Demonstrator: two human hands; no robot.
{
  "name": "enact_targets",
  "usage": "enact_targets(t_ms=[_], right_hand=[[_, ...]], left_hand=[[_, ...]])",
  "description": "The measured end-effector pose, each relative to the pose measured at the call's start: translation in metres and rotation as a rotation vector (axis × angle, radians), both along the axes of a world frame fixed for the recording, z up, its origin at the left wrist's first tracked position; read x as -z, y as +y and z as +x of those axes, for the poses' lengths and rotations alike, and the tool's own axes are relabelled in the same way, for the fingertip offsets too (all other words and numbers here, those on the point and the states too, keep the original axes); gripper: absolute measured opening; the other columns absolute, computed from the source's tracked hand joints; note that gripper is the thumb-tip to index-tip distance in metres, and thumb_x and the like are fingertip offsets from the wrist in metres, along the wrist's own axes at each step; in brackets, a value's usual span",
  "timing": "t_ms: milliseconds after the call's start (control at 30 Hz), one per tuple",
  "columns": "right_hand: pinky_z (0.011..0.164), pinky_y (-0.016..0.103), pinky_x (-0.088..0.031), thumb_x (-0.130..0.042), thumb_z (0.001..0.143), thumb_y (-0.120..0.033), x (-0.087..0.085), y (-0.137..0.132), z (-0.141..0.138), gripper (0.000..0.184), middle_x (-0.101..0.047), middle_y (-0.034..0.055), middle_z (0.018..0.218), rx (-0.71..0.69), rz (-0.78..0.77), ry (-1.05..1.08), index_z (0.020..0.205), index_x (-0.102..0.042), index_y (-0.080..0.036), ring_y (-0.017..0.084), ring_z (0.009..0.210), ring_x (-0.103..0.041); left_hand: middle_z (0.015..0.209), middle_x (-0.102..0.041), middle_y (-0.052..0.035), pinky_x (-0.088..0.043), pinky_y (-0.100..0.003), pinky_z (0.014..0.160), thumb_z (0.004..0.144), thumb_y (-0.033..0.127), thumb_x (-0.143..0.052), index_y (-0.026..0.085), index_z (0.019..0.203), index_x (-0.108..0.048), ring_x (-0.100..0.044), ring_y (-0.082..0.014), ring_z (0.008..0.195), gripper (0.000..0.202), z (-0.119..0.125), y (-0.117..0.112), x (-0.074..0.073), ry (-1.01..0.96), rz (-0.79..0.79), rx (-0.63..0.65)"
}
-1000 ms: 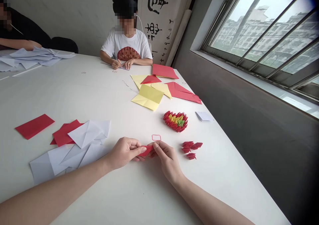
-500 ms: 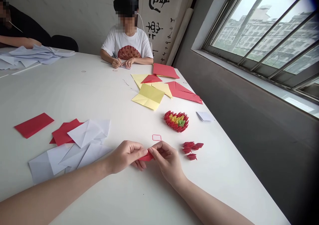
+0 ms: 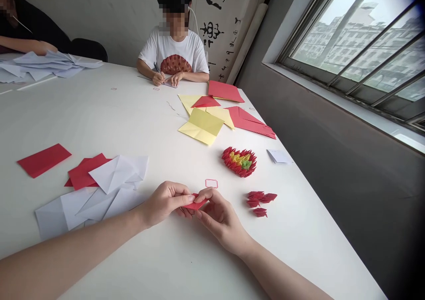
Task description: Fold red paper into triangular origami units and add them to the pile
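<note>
Between my hands, just above the table, is a small folded piece of red paper (image 3: 195, 204). My left hand (image 3: 168, 202) pinches its left side, thumb on top and fingers beneath. Curled around the right side, my right hand (image 3: 221, 216) has its index finger on the upper edge and its thumb at the lower edge. Part of the paper is hidden by my fingers. To the right lie several small folded red paper pieces (image 3: 260, 212). Beyond them sits a cluster of red, yellow and green folded pieces (image 3: 239, 160).
White paper sheets (image 3: 114, 171) and red sheets (image 3: 44, 160) lie on the left. Yellow paper (image 3: 201, 126) and red paper (image 3: 226, 91) are farther back. Across the white table (image 3: 133, 269), a person (image 3: 175, 54) holds a pen. Another person's arm (image 3: 26, 45) rests by a white paper heap (image 3: 43, 65).
My right thumb has moved down from the top of the red paper to its lower edge, and more of the paper shows. The whole view has shifted slightly.
</note>
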State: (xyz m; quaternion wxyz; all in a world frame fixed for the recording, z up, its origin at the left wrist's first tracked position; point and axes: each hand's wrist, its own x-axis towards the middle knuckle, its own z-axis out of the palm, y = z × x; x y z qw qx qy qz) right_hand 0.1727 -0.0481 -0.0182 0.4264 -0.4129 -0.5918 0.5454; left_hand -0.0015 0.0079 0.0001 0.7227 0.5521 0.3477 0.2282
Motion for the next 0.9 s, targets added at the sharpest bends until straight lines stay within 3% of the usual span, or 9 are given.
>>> enact_targets(t_ms=[267,467,633,900], right_hand=[[0.071,0.032,-0.048,-0.053,0.085,-0.030,-0.0011,0.0011,-0.0006,0.010,-0.056,0.0058,0.092,-0.008,-0.021,0.034,0.090,-0.051,-0.021,0.017,0.080,-0.058],[0.072,0.034,-0.048,-0.056,0.082,-0.025,0.0002,0.0008,-0.0003,0.006,-0.057,0.0062,0.087,0.085,0.023,-0.080,0.083,-0.057,-0.020,0.018,0.079,-0.056],[0.071,0.033,-0.050,-0.056,0.083,-0.021,0.0025,0.0027,0.0006,0.004,-0.057,0.0059,0.085,0.076,0.049,-0.097,0.083,-0.060,-0.019,0.017,0.077,-0.058],[0.068,0.030,-0.053,-0.066,0.077,-0.026,0.0036,0.0086,0.0073,0.007,-0.062,0.0057,0.080,0.060,0.024,-0.073,0.079,-0.070,-0.020,0.017,0.074,-0.061]], left_hand=[[0.066,-0.062,-0.0017,-0.051,-0.028,0.063,0.080,0.031,-0.057,0.014,0.067,-0.063,-0.064,-0.0167,0.064,0.022,-0.0005,0.0004,0.0027,0.052,0.002,0.002],[0.070,-0.062,-0.0016,-0.052,-0.027,0.065,0.082,0.028,-0.055,0.014,0.069,-0.063,-0.064,-0.0160,0.069,0.020,0.0002,-0.0017,0.0058,0.053,0.038,0.013],[0.068,-0.064,-0.0025,-0.052,-0.026,0.060,0.082,0.029,-0.055,0.013,0.072,-0.064,-0.066,-0.0165,0.064,0.021,0.0002,-0.0006,0.0070,0.096,0.064,0.007],[0.071,-0.068,-0.0059,-0.052,-0.025,0.056,0.083,0.035,-0.055,0.012,0.074,-0.066,-0.069,-0.0189,0.064,0.027,-0.0009,-0.0024,0.0069,0.153,0.077,0.021]])
